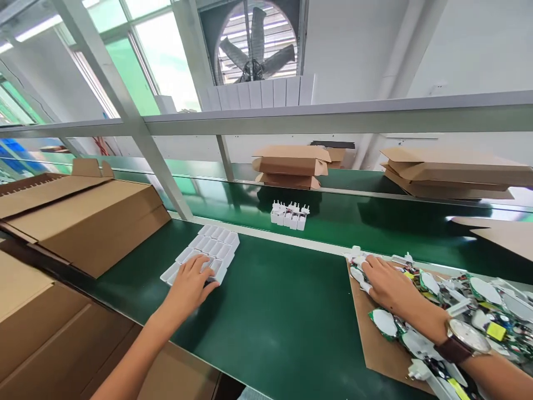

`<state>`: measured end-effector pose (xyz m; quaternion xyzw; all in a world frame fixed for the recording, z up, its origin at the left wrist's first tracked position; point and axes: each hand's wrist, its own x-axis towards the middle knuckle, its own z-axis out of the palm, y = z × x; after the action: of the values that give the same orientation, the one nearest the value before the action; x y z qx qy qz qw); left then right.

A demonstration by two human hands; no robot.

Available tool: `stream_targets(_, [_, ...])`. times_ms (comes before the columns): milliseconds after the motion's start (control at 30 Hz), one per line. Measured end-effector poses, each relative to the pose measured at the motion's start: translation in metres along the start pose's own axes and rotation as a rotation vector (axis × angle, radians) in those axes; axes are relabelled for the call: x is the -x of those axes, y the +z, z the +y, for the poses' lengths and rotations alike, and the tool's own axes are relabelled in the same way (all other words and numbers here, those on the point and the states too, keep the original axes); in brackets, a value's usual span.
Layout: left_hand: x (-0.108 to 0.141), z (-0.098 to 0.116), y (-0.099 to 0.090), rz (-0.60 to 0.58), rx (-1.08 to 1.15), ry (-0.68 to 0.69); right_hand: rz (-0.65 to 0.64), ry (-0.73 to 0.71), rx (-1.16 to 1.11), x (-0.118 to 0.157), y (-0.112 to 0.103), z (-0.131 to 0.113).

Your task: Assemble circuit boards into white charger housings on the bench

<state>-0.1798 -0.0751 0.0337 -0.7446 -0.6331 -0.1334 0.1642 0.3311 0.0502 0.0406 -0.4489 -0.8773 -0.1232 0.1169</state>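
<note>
Apparently picking from the board pile (485, 291) at the right of the desk (283, 311) with the right hand (383, 282) (grip unclear), while resting the left hand (190, 282), fingers (199, 260) parted, on the white tray (225, 251) at left, next needing an untangled lift.

Smooth plastic cases (215, 248), matt cardboard boxes (119, 230)

A: Light?
B: Bright. Daylight from windows (166, 55), upper left, partly blown white.
A: Shadows, glare?
B: Soft shadow on table (275, 311) beside left hand (194, 280); pale glare on green strip (233, 200) past table's far edge.
A: Sharpness?
B: Mostly crisp. Wide-angle stretch toward picture edges.
</note>
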Motion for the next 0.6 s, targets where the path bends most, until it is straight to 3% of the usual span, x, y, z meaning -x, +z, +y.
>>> stream_targets(167, [-0.013,0.044,-0.001,0.04,0.321,0.089,0.064,0.04,-0.142,-0.012,-0.014,-0.018])
stream_targets(300, [-0.044,0.095,0.016,-0.057,0.585,0.221,0.125,0.01,-0.307,-0.025,-0.008,-0.065])
stream_targets(400, [-0.07,0.126,0.037,-0.054,0.71,0.295,0.117,-0.079,-0.403,-0.03,0.004,-0.101])
stream_targets(500, [-0.082,0.14,0.056,-0.027,0.8,0.303,0.086,-0.147,-0.517,-0.03,0.01,-0.116])
stream_targets(600, [-0.078,0.139,0.068,0.006,0.896,0.274,0.048,-0.159,-0.486,-0.029,0.014,-0.111])
